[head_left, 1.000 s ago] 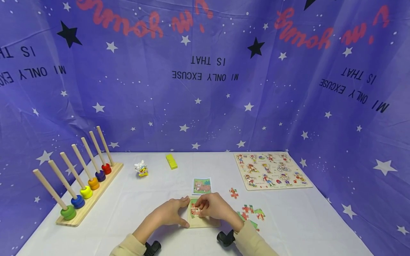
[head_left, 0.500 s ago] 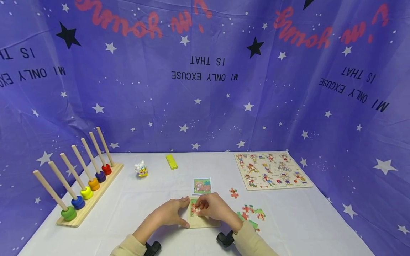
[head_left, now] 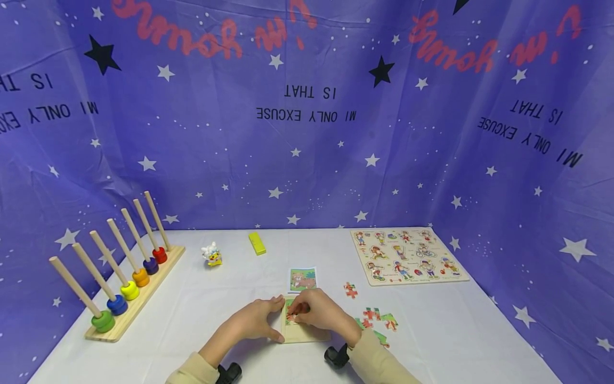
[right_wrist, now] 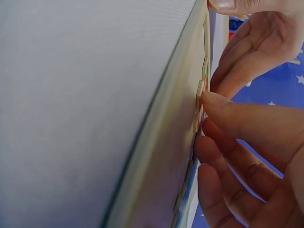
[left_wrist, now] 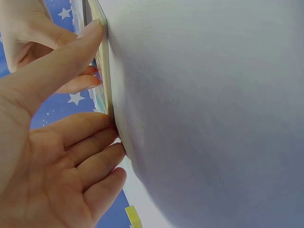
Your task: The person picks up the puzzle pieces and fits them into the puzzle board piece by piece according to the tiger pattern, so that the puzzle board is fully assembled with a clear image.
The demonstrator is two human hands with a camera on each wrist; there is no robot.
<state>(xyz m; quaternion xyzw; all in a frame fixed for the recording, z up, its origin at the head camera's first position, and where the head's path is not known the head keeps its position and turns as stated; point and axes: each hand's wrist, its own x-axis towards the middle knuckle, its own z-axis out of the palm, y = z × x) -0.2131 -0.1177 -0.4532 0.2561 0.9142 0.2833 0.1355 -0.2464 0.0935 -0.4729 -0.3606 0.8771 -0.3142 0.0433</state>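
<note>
A shallow wooden puzzle tray lies on the white table, with a few green and red jigsaw pieces in its far left part. Along the tray's left edge my left hand rests with thumb and fingers spread, the thumb on the rim and fingertips against the side. My right hand is over the tray and pinches a red jigsaw piece between thumb and fingers, low at the tray's surface; the hand hides much of it. Just beyond the tray lies a picture card showing an animal.
Loose jigsaw pieces lie right of the tray, partly behind the right forearm. A pegged bead stand is at left, a small white figurine and yellow block behind. A wooden picture board lies back right.
The right fingers have shifted slightly over the pieces in the tray, covering more of the red picture. The left hand stays in place at the tray's edge.
</note>
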